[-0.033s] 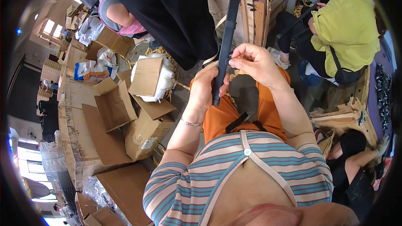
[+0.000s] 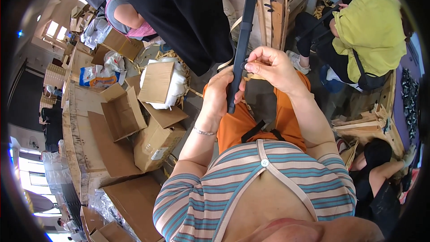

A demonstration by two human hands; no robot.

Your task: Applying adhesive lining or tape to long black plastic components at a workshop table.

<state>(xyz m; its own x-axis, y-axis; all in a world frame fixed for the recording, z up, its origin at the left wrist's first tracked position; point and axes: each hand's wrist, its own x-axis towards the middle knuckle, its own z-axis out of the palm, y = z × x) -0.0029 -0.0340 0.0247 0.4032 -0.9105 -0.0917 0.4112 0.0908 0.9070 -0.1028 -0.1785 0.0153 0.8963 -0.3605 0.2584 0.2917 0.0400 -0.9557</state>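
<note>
Barely anything has moved since the earlier frame, with both hands and the long black bar holding the same places. At far left, a white, blue and orange plastic bag (image 2: 99, 77) lies on a wooden worktable (image 2: 75, 127), near an open cardboard box (image 2: 122, 113). A flat piece of cardboard (image 2: 156, 82) rests on a white bundle (image 2: 180, 83). Black cloth (image 2: 179, 13) hangs from the top edge toward the center, where the wearer's left hand (image 2: 220, 90) is closed around the lower part of the black bar (image 2: 244, 38). The bar runs from the top edge down over orange trousers (image 2: 289, 107), its end just below the left hand. The right hand (image 2: 274, 68) works narrow, thumb and forefinger close together beside a small dark round piece (image 2: 245, 66) at the bar's right edge; whether they grip it cannot be told. Farther right, a person in a yellow-green top (image 2: 371, 31) bends beside a purple surface (image 2: 413, 74) bearing black pieces (image 2: 408, 101).
</note>
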